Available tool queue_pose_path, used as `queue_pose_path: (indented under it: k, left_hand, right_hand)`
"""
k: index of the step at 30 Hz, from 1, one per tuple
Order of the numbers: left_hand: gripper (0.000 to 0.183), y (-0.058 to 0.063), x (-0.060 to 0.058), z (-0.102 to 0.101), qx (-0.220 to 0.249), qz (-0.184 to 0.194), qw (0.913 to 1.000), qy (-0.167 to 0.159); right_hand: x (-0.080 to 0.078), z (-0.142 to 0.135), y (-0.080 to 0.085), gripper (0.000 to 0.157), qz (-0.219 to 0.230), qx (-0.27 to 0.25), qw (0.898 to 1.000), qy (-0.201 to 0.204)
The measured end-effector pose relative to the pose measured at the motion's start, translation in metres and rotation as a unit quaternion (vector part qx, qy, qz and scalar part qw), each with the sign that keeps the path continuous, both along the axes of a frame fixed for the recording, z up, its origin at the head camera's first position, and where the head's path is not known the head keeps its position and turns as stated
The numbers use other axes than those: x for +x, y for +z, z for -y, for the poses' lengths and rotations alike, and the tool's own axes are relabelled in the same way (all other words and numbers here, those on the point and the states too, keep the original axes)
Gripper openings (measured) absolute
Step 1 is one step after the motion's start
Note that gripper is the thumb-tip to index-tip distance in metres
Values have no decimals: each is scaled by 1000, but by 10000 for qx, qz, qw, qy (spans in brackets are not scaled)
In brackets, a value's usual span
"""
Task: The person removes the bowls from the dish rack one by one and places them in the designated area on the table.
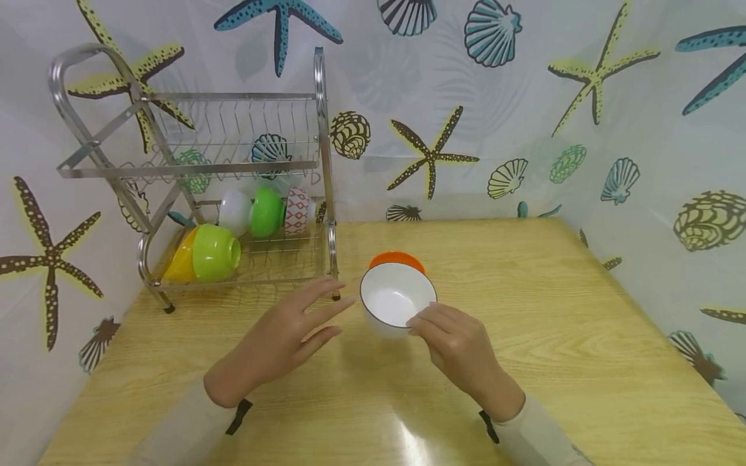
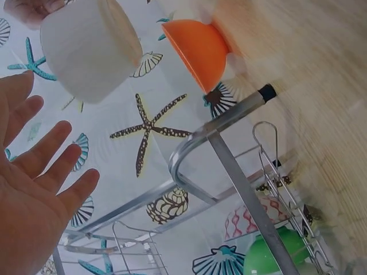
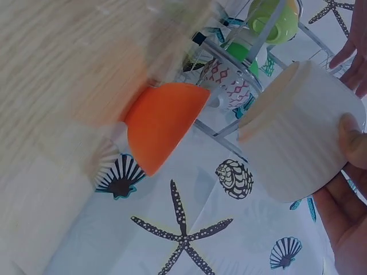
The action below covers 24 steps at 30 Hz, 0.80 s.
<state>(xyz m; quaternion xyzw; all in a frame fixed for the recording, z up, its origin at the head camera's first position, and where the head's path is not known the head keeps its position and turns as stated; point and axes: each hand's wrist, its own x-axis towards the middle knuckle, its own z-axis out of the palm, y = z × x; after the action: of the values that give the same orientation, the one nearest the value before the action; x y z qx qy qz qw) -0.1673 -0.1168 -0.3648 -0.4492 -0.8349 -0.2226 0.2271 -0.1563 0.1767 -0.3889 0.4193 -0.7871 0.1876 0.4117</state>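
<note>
A white bowl with a dark rim (image 1: 392, 299) is held above the table, its open side tilted toward the head camera. My right hand (image 1: 463, 346) pinches its rim at the right, and the right wrist view shows the thumb on the ribbed white outer wall (image 3: 304, 132). Left of the bowl, apart from it, my left hand (image 1: 285, 330) has its fingers spread and holds nothing. An orange bowl (image 1: 402, 259) stands on the table behind the white one, which partly hides it in the head view; the left wrist view shows the orange bowl (image 2: 200, 51) in full.
A two-tier metal dish rack (image 1: 233, 169) stands at the back left. Its lower tier holds a lime bowl (image 1: 212, 254), a yellow bowl (image 1: 182, 259), a green bowl (image 1: 267, 212), a white bowl (image 1: 234, 210) and a red-patterned bowl (image 1: 297, 210). Patterned cloth (image 1: 524, 129) encloses the wooden table (image 1: 583, 310).
</note>
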Motion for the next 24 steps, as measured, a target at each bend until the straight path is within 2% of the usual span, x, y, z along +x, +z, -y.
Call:
queue_pose_path:
  k: [6, 8, 14, 19, 24]
  left_hand:
    - [46, 3, -6, 9, 83, 204, 9995, 233]
    - [48, 2, -7, 13, 90, 236, 9992, 310]
    - [52, -2, -13, 25, 254, 248, 9979, 549]
    - [56, -4, -16, 34, 324, 305, 9957, 810]
    - [59, -5, -17, 40, 352, 385, 9932, 1040]
  right_hand:
    - [-7, -13, -1, 9, 94, -221, 9986, -471]
    - [-10, -18, -1, 5, 114, -247, 9976, -630]
    - [-20, -38, -1, 7, 157, -282, 9933, -1108]
    - [-30, -54, -1, 19, 135, -257, 9882, -1506]
    - [-39, -66, -3, 22, 68, -170, 9847, -1731]
